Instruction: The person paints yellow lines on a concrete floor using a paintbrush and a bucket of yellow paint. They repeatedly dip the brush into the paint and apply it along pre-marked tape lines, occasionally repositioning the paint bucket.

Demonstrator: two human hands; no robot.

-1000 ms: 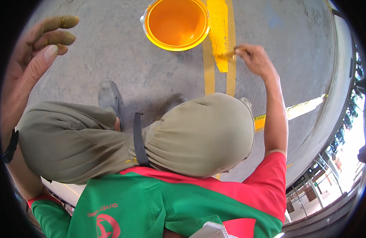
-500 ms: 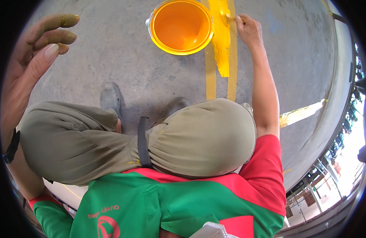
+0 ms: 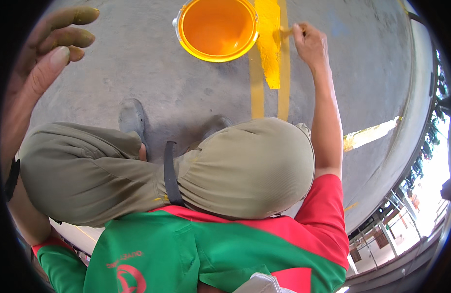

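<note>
My right hand [image 3: 311,46] is closed around what looks like a paintbrush [image 3: 286,32], mostly hidden by the fingers and stained yellow. Its tip rests at the right edge of a wet yellow paint stripe [image 3: 269,53] on the floor. Two strips of tan masking tape [image 3: 257,100] border that stripe. Just left of it stands a round yellow bucket [image 3: 216,59], with orange-yellow paint [image 3: 215,29] inside. Raised at the far left, my left hand [image 3: 42,61] is empty and open, its fingers loosely curved and apart, with paint on the fingertips.
Grey concrete floor [image 3: 186,88] surrounds the stripe. My grey shoes [image 3: 131,116] and bent knees are close below the bucket. Another painted yellow-white strip [image 3: 372,134] lies to the right of my forearm, near a pale curb-like edge [image 3: 406,117].
My right hand has come a little nearer to me along the stripe, bringing the brush with it. The whole view has shifted slightly. My left hand stays raised and open.
</note>
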